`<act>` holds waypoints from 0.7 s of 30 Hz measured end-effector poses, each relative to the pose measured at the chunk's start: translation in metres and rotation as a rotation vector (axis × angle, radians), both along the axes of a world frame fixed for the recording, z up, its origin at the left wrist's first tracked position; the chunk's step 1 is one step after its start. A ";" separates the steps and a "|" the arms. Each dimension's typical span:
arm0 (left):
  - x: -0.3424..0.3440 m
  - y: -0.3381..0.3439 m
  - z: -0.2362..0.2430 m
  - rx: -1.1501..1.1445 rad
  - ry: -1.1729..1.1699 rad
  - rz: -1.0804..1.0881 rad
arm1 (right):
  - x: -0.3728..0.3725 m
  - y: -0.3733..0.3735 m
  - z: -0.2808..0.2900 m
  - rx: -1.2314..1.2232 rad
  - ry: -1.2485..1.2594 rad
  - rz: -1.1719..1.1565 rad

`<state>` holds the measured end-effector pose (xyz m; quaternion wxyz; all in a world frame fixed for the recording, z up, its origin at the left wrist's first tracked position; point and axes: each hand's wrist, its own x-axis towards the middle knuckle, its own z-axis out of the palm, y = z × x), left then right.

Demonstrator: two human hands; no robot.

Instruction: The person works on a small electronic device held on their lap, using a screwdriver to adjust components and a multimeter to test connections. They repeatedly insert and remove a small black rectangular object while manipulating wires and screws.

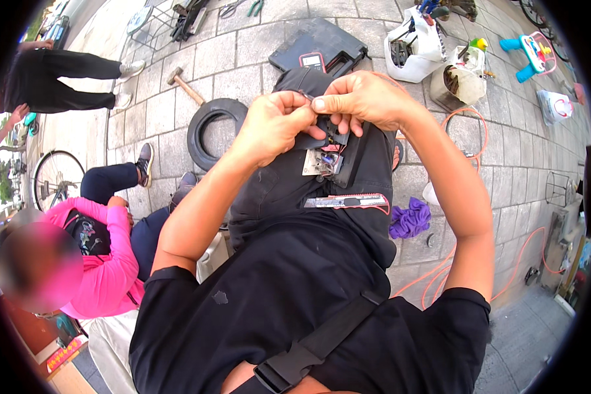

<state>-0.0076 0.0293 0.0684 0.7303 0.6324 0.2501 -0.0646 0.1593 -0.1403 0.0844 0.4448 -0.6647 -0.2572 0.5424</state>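
My left hand (274, 128) and my right hand (368, 102) meet above my lap, both closed in a pinch with the fingertips nearly touching. What sits between the fingertips is too small and too covered to make out. Just below the hands, a black casing (353, 161) lies across my thighs. Against it rests an exposed circuit part (323, 162) with a pale metal plate and a blue component, partly hidden by my fingers. Closer to my body, a utility knife (347, 201) with red edging lies crosswise on my trousers.
Beyond my knees are a black tool case (318, 43) and a red-rimmed meter (312, 61). A tire (207, 131) and a hammer (185, 85) lie left; cut-open white jugs (414, 49), an orange hose (482, 125) and purple cloth (410, 218) right. A seated person in pink (111, 243) is close left.
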 end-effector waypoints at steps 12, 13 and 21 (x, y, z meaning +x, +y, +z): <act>-0.003 -0.010 -0.005 0.008 -0.082 0.132 | 0.003 0.007 -0.005 0.081 -0.063 0.163; -0.001 -0.011 -0.003 0.001 -0.049 0.142 | 0.004 0.006 -0.006 0.076 -0.060 0.173; 0.003 0.004 0.003 -0.121 0.059 0.120 | 0.012 0.014 -0.004 0.057 -0.079 0.255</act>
